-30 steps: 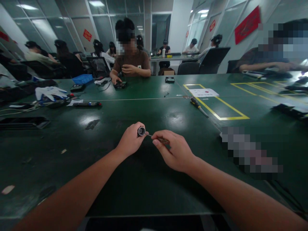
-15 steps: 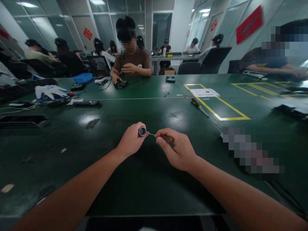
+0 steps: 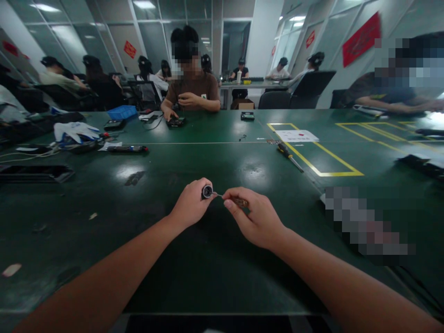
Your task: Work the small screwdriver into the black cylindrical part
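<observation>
My left hand [image 3: 191,203] is wrapped round a dark cylindrical part [image 3: 207,192], its round open end with a pale rim turned toward me. Most of its body is hidden in my fingers. In my right hand [image 3: 256,215] is a small screwdriver [image 3: 240,202] with an amber-brown handle, pinched between thumb and fingers. Its thin shaft points left and meets the cylinder's rim by my left thumb; whether the tip is inside cannot be made out. Both hands are held above the green table [image 3: 208,268].
A yellow-and-black screwdriver [image 3: 290,156] lies beyond my right hand near a paper sheet [image 3: 296,135]. White gloves [image 3: 75,132], a blue tray [image 3: 122,112] and a dark pen-like tool [image 3: 126,149] are at left. A blurred-out object [image 3: 367,222] sits at right. A co-worker [image 3: 194,88] works opposite.
The view has shifted slightly. The cylinder's open end is turned a little more to the right, and the screwdriver shaft now tilts slightly differently at its rim. Both grips are the same.
</observation>
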A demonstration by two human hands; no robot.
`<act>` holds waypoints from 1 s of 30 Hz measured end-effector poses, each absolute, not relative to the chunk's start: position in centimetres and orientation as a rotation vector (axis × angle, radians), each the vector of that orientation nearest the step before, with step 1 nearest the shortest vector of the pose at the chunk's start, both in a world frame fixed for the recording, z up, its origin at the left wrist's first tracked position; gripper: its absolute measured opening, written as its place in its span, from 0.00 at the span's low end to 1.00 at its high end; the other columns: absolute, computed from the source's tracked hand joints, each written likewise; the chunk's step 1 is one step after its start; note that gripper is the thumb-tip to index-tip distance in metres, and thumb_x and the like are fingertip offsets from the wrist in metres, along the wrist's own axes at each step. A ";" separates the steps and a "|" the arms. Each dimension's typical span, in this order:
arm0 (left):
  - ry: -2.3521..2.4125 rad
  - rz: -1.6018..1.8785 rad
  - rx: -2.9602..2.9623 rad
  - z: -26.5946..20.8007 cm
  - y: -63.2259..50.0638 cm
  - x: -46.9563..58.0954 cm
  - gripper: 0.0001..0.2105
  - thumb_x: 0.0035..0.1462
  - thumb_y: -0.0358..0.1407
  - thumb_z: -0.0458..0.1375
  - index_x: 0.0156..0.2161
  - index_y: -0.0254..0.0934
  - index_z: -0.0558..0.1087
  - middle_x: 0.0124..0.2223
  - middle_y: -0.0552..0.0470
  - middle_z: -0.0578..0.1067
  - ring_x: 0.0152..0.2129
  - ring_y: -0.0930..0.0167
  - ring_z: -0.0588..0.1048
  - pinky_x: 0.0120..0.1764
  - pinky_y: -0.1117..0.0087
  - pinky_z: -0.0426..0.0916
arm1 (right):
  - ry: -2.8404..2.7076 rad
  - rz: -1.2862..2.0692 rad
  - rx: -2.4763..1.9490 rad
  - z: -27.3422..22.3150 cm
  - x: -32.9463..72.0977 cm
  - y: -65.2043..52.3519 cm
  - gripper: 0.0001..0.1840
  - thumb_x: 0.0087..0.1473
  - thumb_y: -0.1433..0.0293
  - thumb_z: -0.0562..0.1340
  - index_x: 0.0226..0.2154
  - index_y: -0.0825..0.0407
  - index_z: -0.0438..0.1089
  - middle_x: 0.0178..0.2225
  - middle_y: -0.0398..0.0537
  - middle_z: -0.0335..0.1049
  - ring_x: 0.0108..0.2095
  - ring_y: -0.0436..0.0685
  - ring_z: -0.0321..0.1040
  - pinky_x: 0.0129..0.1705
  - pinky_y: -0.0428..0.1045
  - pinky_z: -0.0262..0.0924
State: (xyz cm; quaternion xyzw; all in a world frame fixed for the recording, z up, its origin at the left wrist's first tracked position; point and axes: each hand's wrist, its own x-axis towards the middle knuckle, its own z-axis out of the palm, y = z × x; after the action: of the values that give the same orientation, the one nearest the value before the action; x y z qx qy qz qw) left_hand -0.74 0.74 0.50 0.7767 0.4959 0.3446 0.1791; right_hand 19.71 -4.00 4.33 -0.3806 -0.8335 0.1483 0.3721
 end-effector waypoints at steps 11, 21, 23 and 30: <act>1.413 0.940 2.184 0.5 0.8 -0.8 0.06 0.62 0.38 0.59 0.37 0.38 0.69 0.35 0.53 0.74 0.32 0.69 0.72 0.34 0.68 0.62 | -2.099 0.332 -0.963 4.3 20.0 -4.0 0.09 0.66 0.68 0.58 0.46 0.50 0.72 0.39 0.49 0.77 0.38 0.56 0.73 0.41 0.52 0.67; 1.407 0.924 2.155 0.7 0.7 -0.6 0.05 0.62 0.37 0.59 0.37 0.38 0.69 0.34 0.54 0.74 0.32 0.68 0.71 0.34 0.67 0.62 | -2.111 0.384 -0.981 4.1 20.0 -3.7 0.09 0.66 0.70 0.58 0.46 0.51 0.72 0.39 0.49 0.76 0.37 0.55 0.73 0.40 0.51 0.66; 1.399 0.918 2.167 0.7 0.7 -0.6 0.05 0.61 0.37 0.59 0.37 0.38 0.69 0.34 0.54 0.74 0.32 0.68 0.71 0.34 0.67 0.61 | -2.109 0.386 -0.987 4.0 20.0 -3.7 0.09 0.66 0.70 0.58 0.46 0.51 0.72 0.39 0.48 0.76 0.37 0.55 0.73 0.40 0.51 0.66; 1.408 0.898 2.156 0.8 0.6 -0.6 0.05 0.61 0.37 0.59 0.37 0.38 0.69 0.34 0.54 0.74 0.31 0.69 0.71 0.34 0.67 0.60 | -2.114 0.340 -0.942 4.1 20.0 -3.9 0.09 0.66 0.71 0.58 0.45 0.52 0.73 0.37 0.47 0.75 0.36 0.54 0.72 0.39 0.49 0.65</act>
State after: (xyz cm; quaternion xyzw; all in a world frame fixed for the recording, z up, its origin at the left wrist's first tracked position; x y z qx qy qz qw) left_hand -0.63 0.59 0.78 0.7736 0.5052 0.3222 0.2060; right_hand 20.01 -3.85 4.11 -0.3708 -0.8319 0.1340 0.3906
